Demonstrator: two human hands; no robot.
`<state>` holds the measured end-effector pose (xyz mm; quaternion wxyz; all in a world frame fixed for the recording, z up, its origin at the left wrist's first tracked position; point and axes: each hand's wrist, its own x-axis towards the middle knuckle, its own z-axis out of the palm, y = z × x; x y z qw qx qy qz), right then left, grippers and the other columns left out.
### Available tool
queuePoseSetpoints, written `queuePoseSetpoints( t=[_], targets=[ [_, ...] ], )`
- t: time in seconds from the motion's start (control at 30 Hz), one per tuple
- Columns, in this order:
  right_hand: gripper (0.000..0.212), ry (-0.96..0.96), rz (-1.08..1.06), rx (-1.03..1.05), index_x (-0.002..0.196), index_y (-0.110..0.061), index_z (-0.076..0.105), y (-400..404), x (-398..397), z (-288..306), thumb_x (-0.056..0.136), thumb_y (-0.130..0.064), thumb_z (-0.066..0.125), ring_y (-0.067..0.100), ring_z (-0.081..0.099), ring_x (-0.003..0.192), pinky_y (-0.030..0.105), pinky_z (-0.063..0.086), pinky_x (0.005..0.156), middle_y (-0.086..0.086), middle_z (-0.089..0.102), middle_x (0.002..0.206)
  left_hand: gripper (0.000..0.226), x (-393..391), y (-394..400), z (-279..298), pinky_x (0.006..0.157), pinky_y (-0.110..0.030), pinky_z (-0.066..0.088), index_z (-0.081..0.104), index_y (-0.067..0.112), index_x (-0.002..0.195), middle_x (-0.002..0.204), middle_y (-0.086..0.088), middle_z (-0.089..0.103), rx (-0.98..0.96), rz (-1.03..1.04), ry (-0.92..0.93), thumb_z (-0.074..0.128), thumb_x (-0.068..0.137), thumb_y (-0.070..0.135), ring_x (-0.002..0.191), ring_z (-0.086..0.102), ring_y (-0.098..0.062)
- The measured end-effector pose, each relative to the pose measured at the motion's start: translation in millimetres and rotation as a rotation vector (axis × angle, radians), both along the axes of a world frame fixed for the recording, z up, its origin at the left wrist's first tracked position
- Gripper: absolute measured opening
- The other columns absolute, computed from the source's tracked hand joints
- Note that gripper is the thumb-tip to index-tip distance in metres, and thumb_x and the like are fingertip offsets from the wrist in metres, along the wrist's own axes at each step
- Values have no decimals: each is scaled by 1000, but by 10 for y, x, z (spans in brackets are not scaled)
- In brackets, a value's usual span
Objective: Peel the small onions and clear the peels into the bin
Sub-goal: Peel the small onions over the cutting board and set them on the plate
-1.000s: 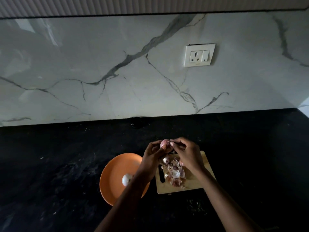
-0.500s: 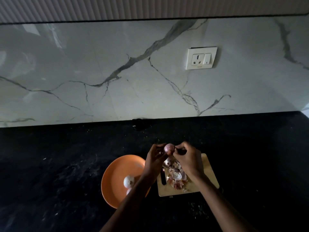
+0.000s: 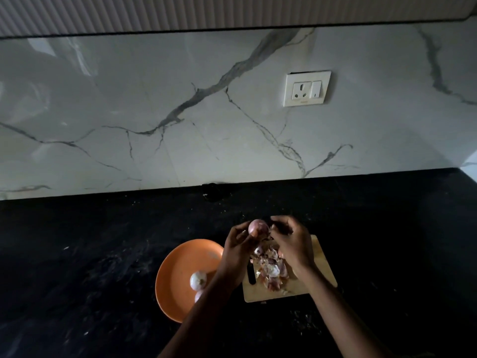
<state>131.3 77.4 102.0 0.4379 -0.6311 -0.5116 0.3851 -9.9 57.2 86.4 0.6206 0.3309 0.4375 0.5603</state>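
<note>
Small onion pinkish, raised above the far edge of the wooden cutting board, pinched between both hands. Left hand curled under and round the onion from 7 o'clock, fingertips on its near side. Right hand arched in from 3 o'clock, thumb and fingers bent and nipping at the onion's right side; cannot tell whether on loose skin or on the bulb itself. Both forearms reaching in from 6 o'clock, the left one crossing over the plate's right rim.

Heap of peels, pale and reddish, lying on the board directly at 6 o'clock of the held onion, partly under the right palm. A dark slot along the board's left edge, just beside the peels. A few crumbs of skin on the counter near the board's front edge.

Orange plate at 9 o'clock of the board, just beside it, resting on the black countertop. On the plate a peeled onion, whitish, and a second one at its 6 o'clock, half hidden by the left forearm.

Marble backsplash at 12 o'clock, grey-veined, carrying a wall socket at about 1 o'clock of the hands.
</note>
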Motion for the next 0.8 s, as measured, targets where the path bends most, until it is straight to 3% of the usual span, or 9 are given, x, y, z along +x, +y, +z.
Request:
queuePoseSetpoints(
  t=[0.13,0.2,0.3,0.33,0.47,0.53,0.67,0.73,0.8],
  targets=[
    [24,312,-90,-68,99,-28,73,-17,-33,-56,88,-7,72,6,72,77,19,52,57,-2,76,94,43,56,-14,-59,97,-47,54,56,-5,126,125,-29,62,-107,46,-81,70,89,13,116,63,-39],
    [22,414,-107,-94,102,-21,74,-7,-37,-51,89,-4,70,8,72,76,16,49,52,4,76,95,31,70,-12,-74,87,-38,58,56,-6,126,120,-27,66,-135,54,-92,57,97,4,110,67,-35],
    [19,509,-165,-141,99,-20,73,18,56,-87,91,-3,68,12,72,83,18,50,53,8,75,102,32,11,17,-75,79,-29,58,55,-6,129,111,-20,70,-161,69,-144,50,99,5,101,70,-27],
    [18,457,-164,-138,100,-21,73,24,106,-98,93,-5,66,11,72,83,19,51,54,7,74,104,32,-36,27,-71,78,-29,58,56,-5,128,110,-19,70,-164,81,-126,50,99,7,99,71,-25],
    [19,-234,63,-101,116,-25,68,16,304,-157,101,-21,57,7,68,74,14,51,57,-6,71,109,19,-143,29,31,90,-35,53,64,12,112,102,-7,76,-134,34,-8,54,97,16,95,72,-19],
    [24,-400,172,-103,122,-21,64,7,330,-161,99,-18,61,6,66,83,7,45,59,-4,70,113,17,-153,17,67,91,-34,51,65,16,108,101,-2,76,-89,-8,77,56,96,21,96,70,-16],
    [38,-408,234,-114,134,-13,59,-7,266,-30,103,-35,53,17,65,106,16,46,80,4,68,123,14,-152,17,76,78,-24,55,62,11,111,102,-3,76,-30,-16,153,56,99,13,93,71,-12],
    [45,-314,230,-128,131,-14,60,-24,175,67,102,-46,48,9,61,104,7,42,73,-4,65,117,28,-123,32,75,88,-36,56,61,5,116,107,-6,75,-10,14,209,63,94,22,101,71,-19],
    [51,-218,223,-101,125,-22,65,-32,77,89,96,-60,48,5,63,106,12,48,77,-10,68,117,43,-75,36,112,98,-49,53,60,0,119,113,-14,72,-16,24,251,70,89,29,109,68,-31]
  ],
)
